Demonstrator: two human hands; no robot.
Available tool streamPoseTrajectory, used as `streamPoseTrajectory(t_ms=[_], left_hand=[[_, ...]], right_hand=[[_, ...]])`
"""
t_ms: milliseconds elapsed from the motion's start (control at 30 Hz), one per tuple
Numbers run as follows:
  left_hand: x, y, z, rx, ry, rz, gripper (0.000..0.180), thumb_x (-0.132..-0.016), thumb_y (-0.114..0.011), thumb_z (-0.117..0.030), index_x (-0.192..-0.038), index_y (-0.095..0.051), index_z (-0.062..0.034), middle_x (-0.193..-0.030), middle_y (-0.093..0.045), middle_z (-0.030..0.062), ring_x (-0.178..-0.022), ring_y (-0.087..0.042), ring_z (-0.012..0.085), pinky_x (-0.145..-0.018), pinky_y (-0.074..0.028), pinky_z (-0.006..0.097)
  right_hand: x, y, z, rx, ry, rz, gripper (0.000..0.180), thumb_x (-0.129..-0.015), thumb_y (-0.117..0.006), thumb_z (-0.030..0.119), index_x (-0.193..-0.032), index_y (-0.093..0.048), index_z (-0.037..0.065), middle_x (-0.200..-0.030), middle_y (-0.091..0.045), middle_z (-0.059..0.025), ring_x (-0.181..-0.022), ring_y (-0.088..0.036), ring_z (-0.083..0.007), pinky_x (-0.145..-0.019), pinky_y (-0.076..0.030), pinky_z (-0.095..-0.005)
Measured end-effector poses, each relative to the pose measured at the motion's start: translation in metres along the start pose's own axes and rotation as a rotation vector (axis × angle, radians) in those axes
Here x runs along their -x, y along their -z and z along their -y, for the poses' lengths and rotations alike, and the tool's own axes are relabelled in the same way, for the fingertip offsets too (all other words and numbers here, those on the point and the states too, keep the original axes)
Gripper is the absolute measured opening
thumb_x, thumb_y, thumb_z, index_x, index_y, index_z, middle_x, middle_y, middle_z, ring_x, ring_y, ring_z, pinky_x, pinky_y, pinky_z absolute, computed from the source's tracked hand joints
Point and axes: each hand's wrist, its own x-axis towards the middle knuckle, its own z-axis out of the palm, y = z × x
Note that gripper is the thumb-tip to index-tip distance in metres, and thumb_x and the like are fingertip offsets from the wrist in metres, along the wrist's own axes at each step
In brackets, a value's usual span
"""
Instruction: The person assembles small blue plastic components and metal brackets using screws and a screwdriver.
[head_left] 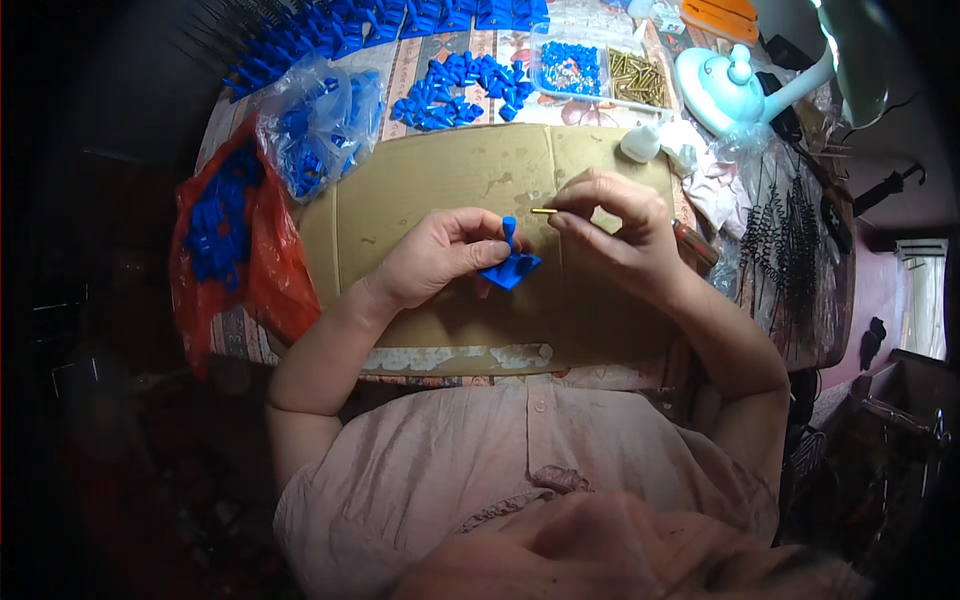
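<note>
Tray (600, 70) holds blue bits, brass pins; left hand (440, 255) pinches blue piece (510, 262); right hand (610, 225) brass pin (543, 211).

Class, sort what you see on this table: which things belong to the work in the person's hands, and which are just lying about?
In the work:
- left hand holding a blue plastic piece
- right hand pinching a thin brass pin
- cardboard sheet under both hands

Lying about:
- loose blue pieces
- clear tray of parts
- red bag
- pale blue lamp
- black wire stems
</note>
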Motion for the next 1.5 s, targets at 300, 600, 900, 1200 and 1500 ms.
streamPoseTrajectory(t_ms=[300, 600, 900, 1200, 1500], left_hand=[[-0.002, -0.008, -0.001, 0.026, 0.060, 0.181, 0.024, -0.093, -0.061, -0.016, -0.112, -0.062, 0.0004, -0.097, -0.066, 0.0063, -0.069, -0.059, 0.0069, -0.057, -0.050, 0.020], [-0.007, -0.004, 0.006, 0.240, 0.107, 0.233, 0.038, -0.091, -0.063, -0.016, -0.123, -0.053, 0.0013, -0.111, -0.065, 0.0129, -0.080, -0.063, 0.0096, -0.062, -0.052, 0.020], [-0.010, -0.010, 0.000, 0.164, 0.033, 0.225, 0.071, -0.072, -0.077, -0.014, -0.132, -0.043, 0.0007, -0.126, -0.055, 0.0177, -0.098, -0.062, 0.0156, -0.074, -0.051, 0.022], [-0.010, -0.007, 0.004, 0.236, 0.040, 0.174, 0.069, -0.077, -0.075, -0.030, -0.130, -0.045, 0.0026, -0.124, -0.057, 0.0188, -0.099, -0.062, 0.0155, -0.074, -0.053, 0.024], [-0.010, -0.006, 0.011, 0.319, -0.001, 0.121, 0.050, -0.085, -0.070, -0.020, -0.124, -0.048, 0.0019, -0.115, -0.062, 0.0147, -0.098, -0.065, 0.0194, -0.085, -0.055, 0.033]], right_hand=[[0.000, -0.011, 0.003, -0.274, -0.263, 0.166, 0.010, -0.087, -0.067, 0.008, -0.089, -0.067, -0.002, -0.078, -0.065, -0.0046, -0.066, -0.061, -0.0077, -0.060, -0.050, -0.0233], [0.003, -0.007, 0.000, -0.519, -0.481, 0.239, 0.008, -0.090, -0.064, 0.004, -0.094, -0.061, -0.003, -0.085, -0.062, -0.0053, -0.072, -0.062, -0.0110, -0.066, -0.052, -0.0251], [0.005, -0.012, -0.014, -0.623, -0.483, 0.096, 0.012, -0.089, -0.066, 0.008, -0.092, -0.062, -0.002, -0.077, -0.067, -0.0058, -0.063, -0.062, -0.0083, -0.055, -0.050, -0.0227], [0.004, -0.011, -0.017, -0.647, -0.504, 0.066, 0.011, -0.090, -0.065, 0.009, -0.089, -0.059, -0.001, -0.076, -0.066, -0.0058, -0.064, -0.062, -0.0090, -0.056, -0.050, -0.0232], [0.005, -0.013, -0.025, -0.653, -0.506, 0.033, 0.012, -0.088, -0.067, 0.008, -0.087, -0.059, -0.001, -0.075, -0.066, -0.0065, -0.065, -0.063, -0.0103, -0.058, -0.051, -0.0244]])
